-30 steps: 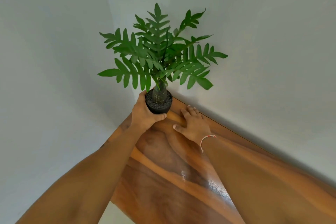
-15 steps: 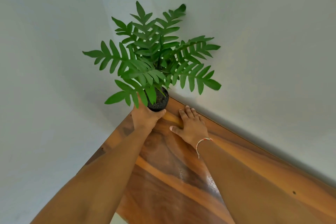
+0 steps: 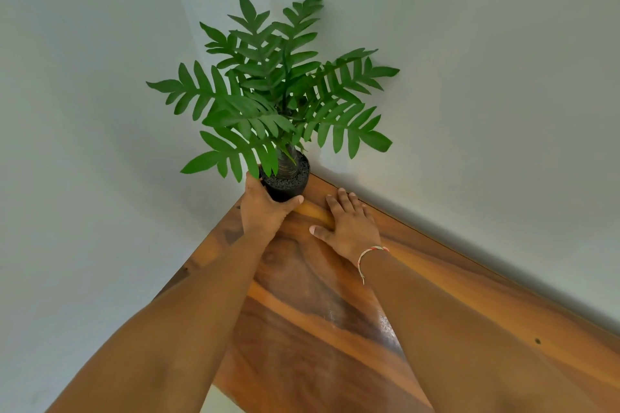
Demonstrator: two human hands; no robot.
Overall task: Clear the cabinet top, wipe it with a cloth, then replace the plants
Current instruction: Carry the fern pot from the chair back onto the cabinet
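Note:
A green leafy plant (image 3: 275,94) grows from a small black pot (image 3: 289,186) that stands in the far corner of the glossy wooden cabinet top (image 3: 302,329). My left hand (image 3: 265,208) wraps around the pot's near side, thumb to the right of it. My right hand (image 3: 349,225) lies flat on the wood just right of the pot, fingers spread, holding nothing. A thin bracelet sits on that wrist. The plant's leaves hang over my left hand and touch both walls.
Two pale walls (image 3: 486,94) meet behind the plant and bound the cabinet top at the back and left. The cabinet's near edge drops off at the bottom left. No cloth is in view.
The pot has gone deeper into the corner and the plant has turned, its leaves now against the walls. My left hand stayed on the pot; my right hand stayed flat.

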